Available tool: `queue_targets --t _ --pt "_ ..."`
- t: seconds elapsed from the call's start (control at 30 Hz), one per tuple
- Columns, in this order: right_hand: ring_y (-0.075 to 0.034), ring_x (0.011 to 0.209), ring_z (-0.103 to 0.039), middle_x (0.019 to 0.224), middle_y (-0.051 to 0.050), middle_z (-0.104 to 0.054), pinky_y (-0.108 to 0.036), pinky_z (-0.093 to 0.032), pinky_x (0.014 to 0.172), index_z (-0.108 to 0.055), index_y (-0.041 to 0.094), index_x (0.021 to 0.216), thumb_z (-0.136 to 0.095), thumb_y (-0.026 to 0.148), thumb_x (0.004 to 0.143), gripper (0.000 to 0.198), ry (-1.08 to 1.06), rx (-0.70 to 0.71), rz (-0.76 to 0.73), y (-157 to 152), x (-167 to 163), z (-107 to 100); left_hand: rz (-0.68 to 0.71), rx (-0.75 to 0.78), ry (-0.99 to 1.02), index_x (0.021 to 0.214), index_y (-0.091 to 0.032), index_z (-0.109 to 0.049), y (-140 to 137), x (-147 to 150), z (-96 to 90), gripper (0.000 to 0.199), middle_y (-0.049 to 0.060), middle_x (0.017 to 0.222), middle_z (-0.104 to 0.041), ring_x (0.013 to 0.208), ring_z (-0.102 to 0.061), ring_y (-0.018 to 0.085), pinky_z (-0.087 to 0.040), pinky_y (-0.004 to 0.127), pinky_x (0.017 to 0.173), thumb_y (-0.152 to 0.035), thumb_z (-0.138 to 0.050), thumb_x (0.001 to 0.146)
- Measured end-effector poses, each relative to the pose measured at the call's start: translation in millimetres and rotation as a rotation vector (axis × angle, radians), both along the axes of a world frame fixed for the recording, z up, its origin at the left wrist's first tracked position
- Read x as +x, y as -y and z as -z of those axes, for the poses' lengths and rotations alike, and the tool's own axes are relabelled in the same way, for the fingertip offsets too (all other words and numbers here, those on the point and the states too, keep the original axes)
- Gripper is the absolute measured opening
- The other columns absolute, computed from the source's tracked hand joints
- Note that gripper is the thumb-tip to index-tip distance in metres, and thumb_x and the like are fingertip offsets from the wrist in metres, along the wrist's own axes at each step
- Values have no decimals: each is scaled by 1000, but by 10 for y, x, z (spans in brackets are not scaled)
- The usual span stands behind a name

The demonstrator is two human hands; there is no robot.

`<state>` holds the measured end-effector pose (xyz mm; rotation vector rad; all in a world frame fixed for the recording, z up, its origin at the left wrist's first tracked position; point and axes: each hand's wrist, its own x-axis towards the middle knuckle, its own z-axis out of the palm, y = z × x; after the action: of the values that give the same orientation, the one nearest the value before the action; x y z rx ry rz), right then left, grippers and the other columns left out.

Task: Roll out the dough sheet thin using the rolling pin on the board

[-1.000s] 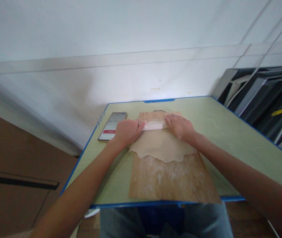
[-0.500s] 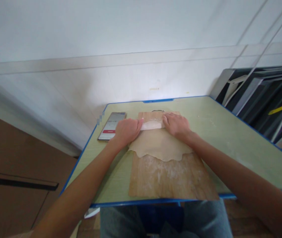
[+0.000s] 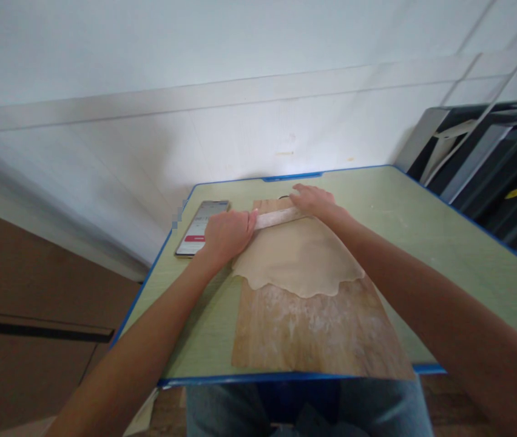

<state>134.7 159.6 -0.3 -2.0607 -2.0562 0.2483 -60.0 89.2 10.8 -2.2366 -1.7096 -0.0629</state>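
A flour-dusted rolling pin (image 3: 281, 218) lies slantwise along the far edge of a thin sheet of dough (image 3: 299, 258), its right end farther from me. My left hand (image 3: 230, 232) is closed around the pin's left end. Over the right end my right hand (image 3: 315, 200) is closed too, covering that tip. The dough has a wavy near edge and spreads over a wooden board (image 3: 317, 340), overhanging the board's left side. White flour streaks the bare wood nearest me.
A phone (image 3: 195, 240) with a lit screen lies left of my left hand on the pale green table (image 3: 422, 243), which has a blue rim. Behind it rises a white wall (image 3: 240, 139). Dark flat panels (image 3: 490, 158) lean at the right.
The rolling pin has moved away from me and turned, its right end swinging farther out with my right hand. More of the dough now shows. The view has shifted slightly.
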Motion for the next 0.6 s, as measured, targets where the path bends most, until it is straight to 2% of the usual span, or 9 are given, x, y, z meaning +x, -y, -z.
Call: queue_targets --t 0.2,0.6 --pt "-29 113 -57 126 -15 -60 -41 -44 88 -60 18 120 -38 33 84 45 -12 -1 17 -176 -64 -22 -9 -13 -14 86 -13 -71 6 -7 6 68 18 79 -71 75 -69 31 -46 36 59 -40 -10 96" --pt "-28 108 -60 121 -18 -63 -37 -47 85 -64 15 116 -45 31 84 40 11 16 49 -386 -185 -34 -22 -68 -70 91 -14 -68 -29 -77 27 65 16 81 -70 76 -68 30 -45 35 59 -36 -8 97"
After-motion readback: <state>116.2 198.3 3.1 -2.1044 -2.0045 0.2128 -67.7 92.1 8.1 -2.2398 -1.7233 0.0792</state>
